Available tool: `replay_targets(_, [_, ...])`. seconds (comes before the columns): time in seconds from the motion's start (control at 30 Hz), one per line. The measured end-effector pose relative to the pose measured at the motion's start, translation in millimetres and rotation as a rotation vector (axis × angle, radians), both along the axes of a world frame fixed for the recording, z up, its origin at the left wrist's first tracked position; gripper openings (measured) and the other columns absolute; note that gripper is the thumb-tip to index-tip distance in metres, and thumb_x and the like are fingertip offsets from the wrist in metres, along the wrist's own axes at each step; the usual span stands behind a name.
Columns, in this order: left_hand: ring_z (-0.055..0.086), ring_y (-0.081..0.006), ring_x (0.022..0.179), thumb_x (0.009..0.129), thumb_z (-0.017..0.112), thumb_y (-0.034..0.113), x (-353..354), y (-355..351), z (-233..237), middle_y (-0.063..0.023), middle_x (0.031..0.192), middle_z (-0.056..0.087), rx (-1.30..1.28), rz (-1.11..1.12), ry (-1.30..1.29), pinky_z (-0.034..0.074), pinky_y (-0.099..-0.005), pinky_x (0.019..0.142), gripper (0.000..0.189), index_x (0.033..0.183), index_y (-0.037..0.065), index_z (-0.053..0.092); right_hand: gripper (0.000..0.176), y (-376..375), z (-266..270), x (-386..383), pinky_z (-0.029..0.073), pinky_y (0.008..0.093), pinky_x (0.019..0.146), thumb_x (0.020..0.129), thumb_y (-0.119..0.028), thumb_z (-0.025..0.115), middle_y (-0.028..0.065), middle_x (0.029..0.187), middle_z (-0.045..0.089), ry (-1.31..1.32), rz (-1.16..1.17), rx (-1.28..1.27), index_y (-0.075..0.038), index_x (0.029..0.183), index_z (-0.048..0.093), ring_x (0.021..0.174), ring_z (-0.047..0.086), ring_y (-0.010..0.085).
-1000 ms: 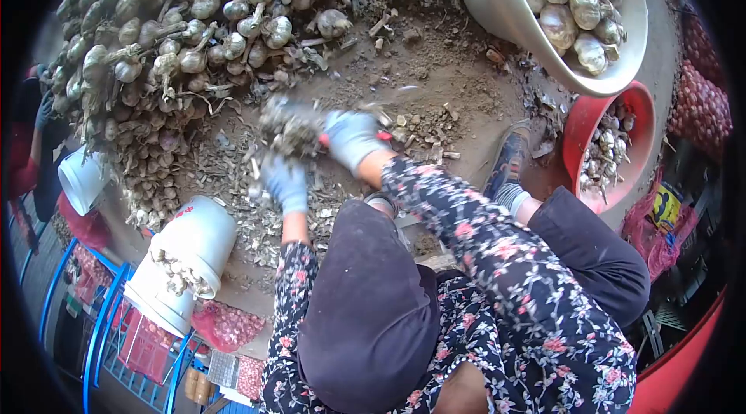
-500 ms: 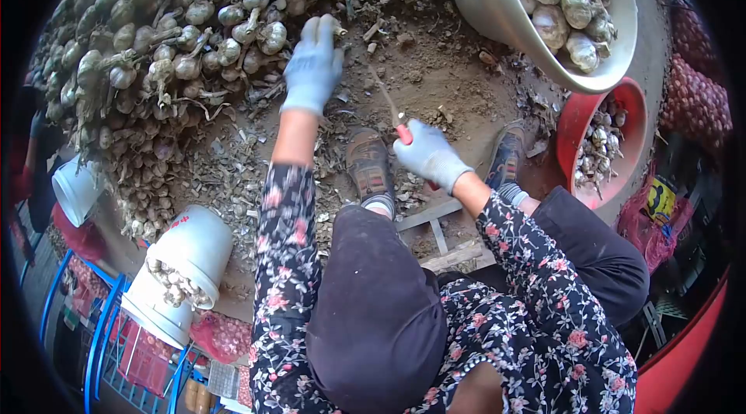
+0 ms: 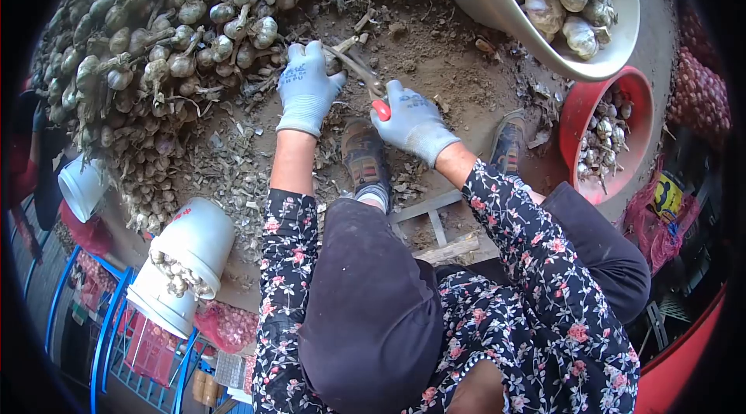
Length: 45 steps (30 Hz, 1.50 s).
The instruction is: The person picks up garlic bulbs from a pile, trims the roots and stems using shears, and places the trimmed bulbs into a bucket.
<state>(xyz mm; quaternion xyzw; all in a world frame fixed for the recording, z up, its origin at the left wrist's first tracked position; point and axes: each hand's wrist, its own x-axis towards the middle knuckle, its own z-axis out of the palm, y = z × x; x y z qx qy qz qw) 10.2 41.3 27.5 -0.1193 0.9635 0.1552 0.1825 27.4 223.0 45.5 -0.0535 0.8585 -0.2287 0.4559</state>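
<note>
My left hand (image 3: 305, 88), in a grey-white glove, is closed round a garlic bulb (image 3: 332, 62) at the edge of the heap. Its long dry stalk (image 3: 356, 66) sticks out to the right, toward my other hand. Gloved as well, my right hand (image 3: 413, 120) grips a knife (image 3: 381, 109) by its red handle. The thin blade meets the end of the stalk in this view. Left of and beyond my hands rises the big heap of garlic (image 3: 183, 37) with dried stalks on.
A large pale tub (image 3: 497, 22) of trimmed bulbs stands at upper right, a red tub (image 3: 573, 123) with smaller bulbs below it. A tipped white bucket (image 3: 203, 235) spills garlic at left. Dry skins and stalk scraps (image 3: 233, 158) litter the soil round my shoes (image 3: 365, 158).
My left hand has drawn back slightly from the heap and now holds a stalked garlic bulb. My right hand has moved up and left, bringing the knife to the stalk.
</note>
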Motion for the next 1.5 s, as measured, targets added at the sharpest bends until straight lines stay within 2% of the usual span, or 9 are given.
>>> replay_targets(0.17, [0.06,-0.0345,0.093,0.067,0.078,0.023,17.1,-13.7,-1.6,-0.0174,0.107,0.055,0.068,-0.004,0.151,0.051,-0.0424,0.081,0.057,0.115,0.005,0.052,0.031,9.7,-14.4,11.2,0.048,0.0498,0.074,0.084,-0.031,0.058,0.0277,0.081,0.062,0.129,-0.084,-0.162,0.0,0.09,0.054,0.083,0.061,0.0446])
replay_targets(0.27, [0.062,-0.0278,0.096,0.07,0.077,0.014,33.2,-28.0,-6.5,-0.0144,0.106,0.059,0.394,0.207,0.258,0.051,-0.039,0.085,0.055,0.117,0.004,0.05,0.035,13.8,2.3,14.1,0.049,0.0475,0.08,0.085,-0.032,0.056,0.0283,0.091,0.064,0.014,-0.107,-0.152,0.002,0.095,0.057,0.091,0.062,0.0418])
replay_targets(0.33, [0.058,-0.0228,0.109,0.076,0.074,0.009,45.1,-29.2,-4.1,-0.0107,0.113,0.06,1.661,0.735,0.271,0.049,-0.0369,0.092,0.046,0.117,0.006,0.053,0.037,24.1,3.5,35.9,0.049,0.0475,0.08,0.085,-0.033,0.056,0.0271,0.09,0.064,0.08,-0.039,-0.13,0.001,0.1,0.055,0.09,0.063,0.0415])
replay_targets(0.47, [0.059,-0.0228,0.106,0.077,0.073,0.005,73.4,-29.9,-13.9,-0.0062,0.116,0.06,1.957,0.843,0.373,0.051,-0.0379,0.088,0.055,0.127,0.011,0.051,0.039,15.9,26.3,47.9,0.049,0.0468,0.079,0.085,-0.033,0.056,0.0221,0.093,0.065,-0.01,-0.005,-0.167,-0.002,0.107,0.048,0.09,0.063,0.0401])
replay_targets(0.63, [0.06,-0.0164,0.101,0.075,0.077,0.006,82.0,-29.5,7.3,-0.003,0.115,0.06,1.734,0.756,0.394,0.051,-0.0283,0.085,0.063,0.131,0.011,0.047,0.041,0.2,30.6,46.6,0.048,0.0457,0.079,0.081,-0.031,0.062,0.0199,0.096,0.06,0.195,0.151,-0.16,-0.005,0.108,0.046,0.092,0.061,0.0365])
replay_targets(0.73, [0.058,-0.0133,0.1,0.07,0.066,-0.013,74.6,-35.8,40.8,-0.0055,0.111,0.058,1.516,0.739,0.261,0.049,-0.0263,0.089,0.066,0.13,0.003,0.044,0.044,-4.5,43.0,32.5,0.046,0.0443,0.079,0.08,-0.03,0.063,0.0176,0.094,0.059,0.27,0.274,-0.072,-0.006,0.111,0.045,0.092,0.06,0.0342])
replay_targets(1.07, [0.059,-0.0119,0.09,0.064,0.07,0.0,68.5,-25.6,40.6,-0.0052,0.101,0.061,0.881,0.49,0.258,0.049,-0.0271,0.083,0.058,0.117,0.001,0.049,0.055,-10.2,45.0,24.3,0.046,0.0466,0.081,0.075,-0.04,0.071,0.0155,0.096,0.063,0.294,0.402,0.006,-0.005,0.108,0.046,0.091,0.064,0.0314])
replay_targets(1.27, [0.058,-0.0082,0.083,0.065,0.069,0.003,63.4,-29.9,41.2,-0.0021,0.093,0.061,1.002,0.488,0.165,0.048,-0.023,0.076,0.046,0.109,0.001,0.054,0.037,-0.6,30.8,23.2,0.051,0.0431,0.074,0.08,-0.03,0.063,0.0197,0.087,0.064,0.181,0.391,-0.082,-0.004,0.101,0.047,0.085,0.064,0.0358])
replay_targets(1.5, [0.06,-0.0106,0.081,0.064,0.072,0.004,77.7,-43.4,32.9,-0.0025,0.096,0.062,1.541,0.724,-0.03,0.049,-0.0236,0.073,0.053,0.114,0.001,0.055,0.031,22.9,18.8,20.5,0.051,0.0452,0.072,0.085,-0.028,0.059,0.02,0.084,0.065,0.08,0.229,-0.006,-0.004,0.1,0.047,0.083,0.065,0.037])
